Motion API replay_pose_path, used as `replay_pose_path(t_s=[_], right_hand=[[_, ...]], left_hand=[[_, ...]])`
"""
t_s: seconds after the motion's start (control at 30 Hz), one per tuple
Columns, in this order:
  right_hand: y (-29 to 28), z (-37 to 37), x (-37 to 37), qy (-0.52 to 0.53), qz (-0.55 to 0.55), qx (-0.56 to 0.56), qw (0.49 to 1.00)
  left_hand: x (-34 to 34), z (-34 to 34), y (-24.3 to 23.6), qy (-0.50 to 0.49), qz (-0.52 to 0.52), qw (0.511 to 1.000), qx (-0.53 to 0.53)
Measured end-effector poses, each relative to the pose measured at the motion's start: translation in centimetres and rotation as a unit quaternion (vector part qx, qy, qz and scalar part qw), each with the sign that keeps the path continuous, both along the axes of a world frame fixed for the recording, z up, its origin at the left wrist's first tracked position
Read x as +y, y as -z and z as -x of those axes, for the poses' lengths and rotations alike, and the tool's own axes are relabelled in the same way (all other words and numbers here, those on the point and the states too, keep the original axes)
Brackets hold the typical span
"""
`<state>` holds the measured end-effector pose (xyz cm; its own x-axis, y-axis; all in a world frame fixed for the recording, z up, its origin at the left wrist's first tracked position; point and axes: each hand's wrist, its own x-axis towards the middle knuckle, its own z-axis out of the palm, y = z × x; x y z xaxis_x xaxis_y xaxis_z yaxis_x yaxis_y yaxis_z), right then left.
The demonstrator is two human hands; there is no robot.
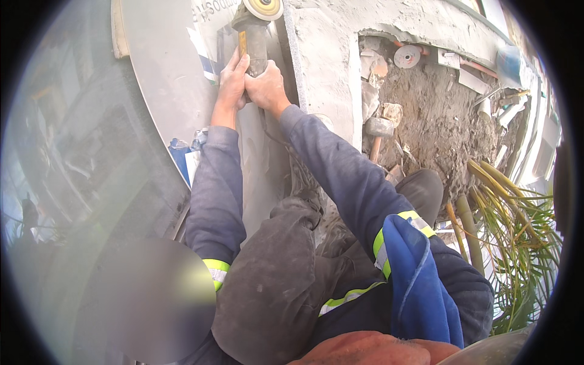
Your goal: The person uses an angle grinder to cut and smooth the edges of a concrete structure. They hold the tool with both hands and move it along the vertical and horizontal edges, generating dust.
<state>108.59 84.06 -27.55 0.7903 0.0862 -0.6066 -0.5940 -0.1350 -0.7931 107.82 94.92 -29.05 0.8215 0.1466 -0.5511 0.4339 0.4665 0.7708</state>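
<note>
Both my hands are wrapped round the body of an angle grinder (257,45) at the top middle. My left hand (229,85) closes on its left side, and my right hand (267,86) grips it from the right, the two touching each other. The grinder's yellowish disc (266,6) faces up at the frame's top edge, partly cut off. Beneath the grinder lies a pale grey board or sheet (176,73), and a long raised edge (295,67) runs just right of it. Whether the disc touches anything, I cannot tell.
A plastered ledge (325,58) borders a soil bed (432,103) on the right. In the bed are a mallet (380,126), a round disc (407,56) and scraps of debris. Palm fronds (517,243) hang at lower right. A blue-and-white packet (180,159) lies by my left forearm.
</note>
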Motion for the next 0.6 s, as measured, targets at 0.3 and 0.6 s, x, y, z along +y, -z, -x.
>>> replay_pose_path(t_s=[0.3, 0.6], right_hand=[[1.2, -0.4, -0.2, 0.000, 0.009, -0.012, 1.000], [1.6, -2.1, 0.1, -0.002, 0.010, -0.014, 1.000]], left_hand=[[-0.4, -0.5, 0.0, 0.006, 0.001, 1.000, -0.006], [0.1, -2.1, 0.6, 0.008, -0.003, 1.000, 0.004]])
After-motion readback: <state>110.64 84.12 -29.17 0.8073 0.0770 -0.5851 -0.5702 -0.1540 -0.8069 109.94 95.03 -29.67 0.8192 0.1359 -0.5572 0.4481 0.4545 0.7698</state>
